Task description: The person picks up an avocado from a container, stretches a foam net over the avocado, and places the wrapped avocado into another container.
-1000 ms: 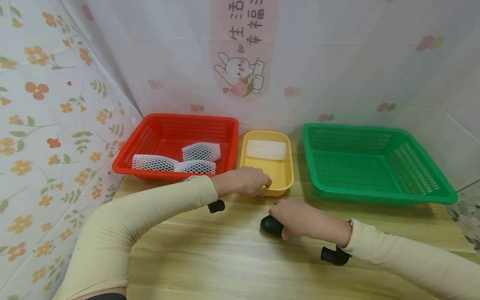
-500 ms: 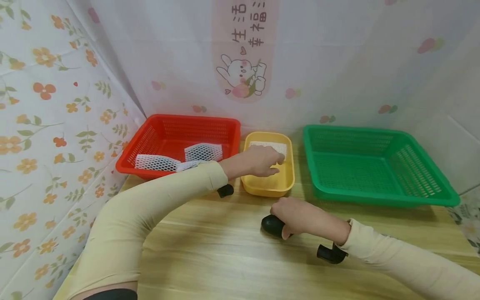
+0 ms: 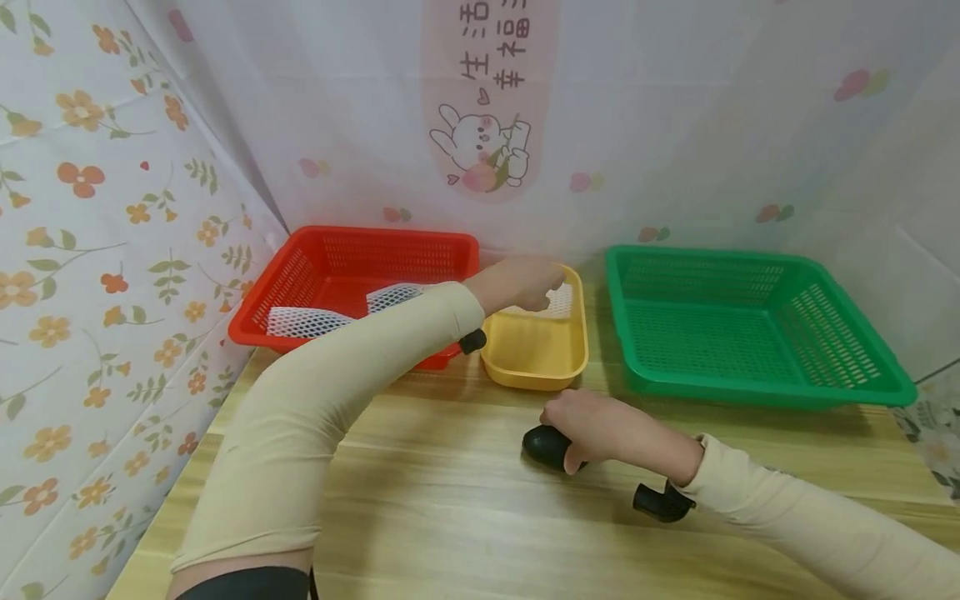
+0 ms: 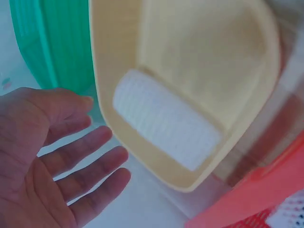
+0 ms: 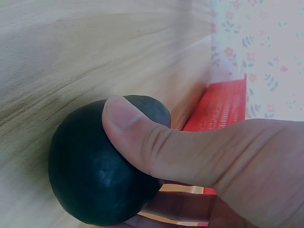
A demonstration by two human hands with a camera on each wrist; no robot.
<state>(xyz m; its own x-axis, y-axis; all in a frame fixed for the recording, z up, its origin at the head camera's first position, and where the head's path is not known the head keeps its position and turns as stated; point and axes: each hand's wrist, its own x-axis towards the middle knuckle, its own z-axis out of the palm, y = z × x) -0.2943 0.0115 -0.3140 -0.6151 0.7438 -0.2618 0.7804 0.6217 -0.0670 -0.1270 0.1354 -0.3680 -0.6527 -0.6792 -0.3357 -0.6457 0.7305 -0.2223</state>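
My right hand grips a dark green, smooth oval fruit, like an avocado, low over the wooden table. In the right wrist view the thumb lies across the avocado, with fingers partly hidden behind it. My left hand reaches over the far end of the small yellow tray. It holds nothing; in the left wrist view its fingers spread loosely beside the tray's rim. A white foam net sleeve lies inside that tray, partly covered by the hand in the head view.
A red basket stands at the left, holding several white-netted dark pieces, partly behind the left forearm. At the right stands a green basket with nothing in it. A patterned cloth hangs behind them.
My left hand has moved from the tray's near edge, away from me, to its far end above the foam net sleeve. The right hand keeps the avocado in nearly the same spot.
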